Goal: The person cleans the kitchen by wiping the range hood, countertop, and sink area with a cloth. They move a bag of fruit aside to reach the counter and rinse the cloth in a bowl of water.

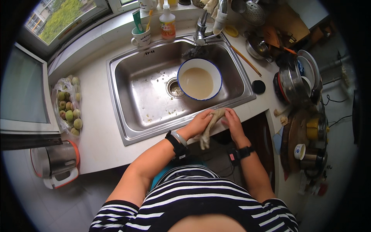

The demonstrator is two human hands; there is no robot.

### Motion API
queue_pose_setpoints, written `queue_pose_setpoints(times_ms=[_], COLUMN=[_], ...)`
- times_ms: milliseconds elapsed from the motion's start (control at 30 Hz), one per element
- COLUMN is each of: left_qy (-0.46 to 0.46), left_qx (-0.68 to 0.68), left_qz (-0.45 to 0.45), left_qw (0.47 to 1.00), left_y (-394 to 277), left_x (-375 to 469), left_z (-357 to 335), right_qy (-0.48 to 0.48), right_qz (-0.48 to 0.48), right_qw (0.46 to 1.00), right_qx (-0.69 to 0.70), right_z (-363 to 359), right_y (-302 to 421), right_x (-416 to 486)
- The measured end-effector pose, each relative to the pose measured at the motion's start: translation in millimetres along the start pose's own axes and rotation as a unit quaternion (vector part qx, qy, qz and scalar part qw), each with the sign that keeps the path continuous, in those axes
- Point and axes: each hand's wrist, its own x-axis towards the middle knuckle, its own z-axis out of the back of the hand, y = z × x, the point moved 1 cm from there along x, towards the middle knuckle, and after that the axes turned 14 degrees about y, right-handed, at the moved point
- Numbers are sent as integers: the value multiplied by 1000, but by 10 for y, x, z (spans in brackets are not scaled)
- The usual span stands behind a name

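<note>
At the front edge of the stainless steel sink (139,92), my left hand (200,123) grips a damp-looking beige cloth (213,124). My right hand (234,124) has its thumb and fingers at the cloth's upper end, its other fingers blurred. One end of the cloth hangs down past the counter edge. Beyond my hands, a white enamel basin (216,79) with a blue rim stands in the sink, partly over the drain (175,88). Cloudy beige liquid (197,82) fills part of it. Small food scraps lie scattered on the sink floor.
The faucet (200,32) rises behind the basin. A spray bottle (167,24) and a mug (141,37) holding a toothbrush stand behind the sink. Bagged green fruit (69,107) and a soymilk maker (56,162) are left. Stacked pots (292,84) and a wooden board (292,139) are right.
</note>
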Motion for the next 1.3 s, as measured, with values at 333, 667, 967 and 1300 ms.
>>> queue_pose_setpoints(times_ms=[333, 667, 967, 1300], left_qy=[-109, -331, -370, -262], left_qx=[-343, -174, -95, -270], left_qz=[9, 154, 184, 226], left_qw=[933, 915, 906, 898], left_y=[-548, -187, 400, 541], left_x=[321, 653, 888, 1032], left_z=[582, 1206, 1336, 1406], right_qy=[194, 244, 105, 195], right_qz=[-114, -217, -94, -82], right_qw=[973, 935, 838, 752], right_qx=[52, -135, -528, -624], right_z=[238, 803, 248, 127], right_y=[881, 921, -576, -820], right_x=[534, 2297, 3103, 3174])
